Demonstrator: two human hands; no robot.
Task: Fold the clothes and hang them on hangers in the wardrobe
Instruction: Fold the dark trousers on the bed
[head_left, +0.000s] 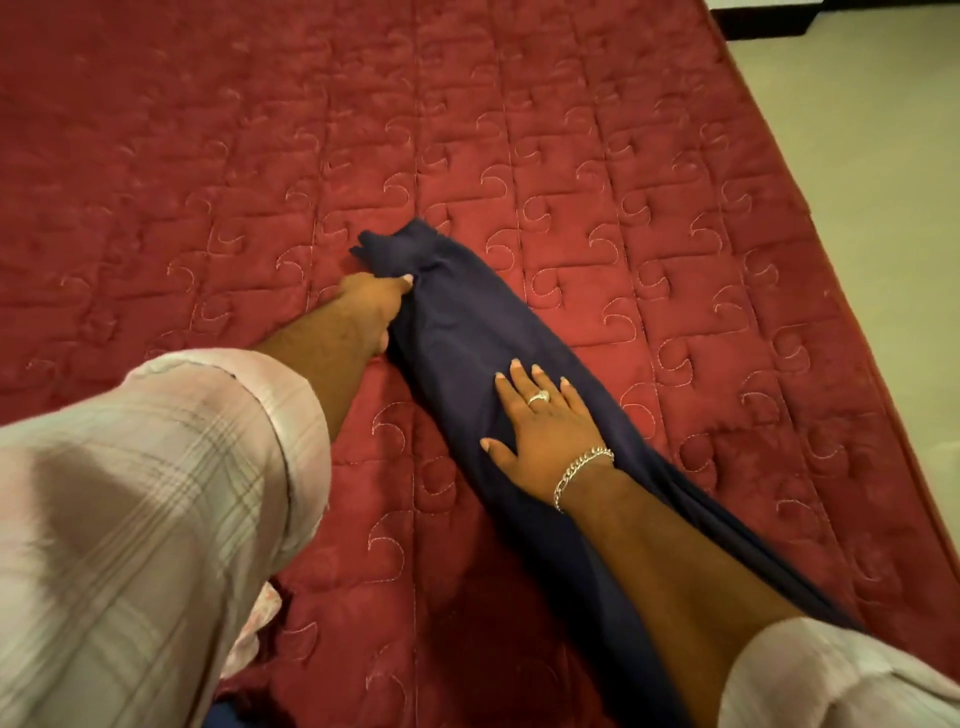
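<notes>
Head view, looking down over a red quilted bedspread (208, 182) stitched with pale swirls. At the left edge, a rolled-up pale plaid sleeve (156, 493), bare forearm reaching out from it toward the middle of the bed. Left hand (371, 306) at the far end of that arm, fingers curled under and thumb pressed on top, pinching the near edge of the navy garment (457, 332) just below its bunched far end. Garment itself folded into a long narrow strip, lying flat on the bedspread and running diagonally from that bunched end at centre down toward the lower right, where it slips under the right forearm and out of sight. Further right, right hand (540, 426) laid palm-down on the middle of the strip, fingers straight and spread, gripping nothing, fingertips pointing up the cloth toward the left hand. Silver ring (538, 397) on one finger, silver chain bracelet (579, 470) at the wrist. Lower right corner, another pale sleeve (831, 675). Beyond the bedspread's right edge, a strip of pale floor (883, 156).
</notes>
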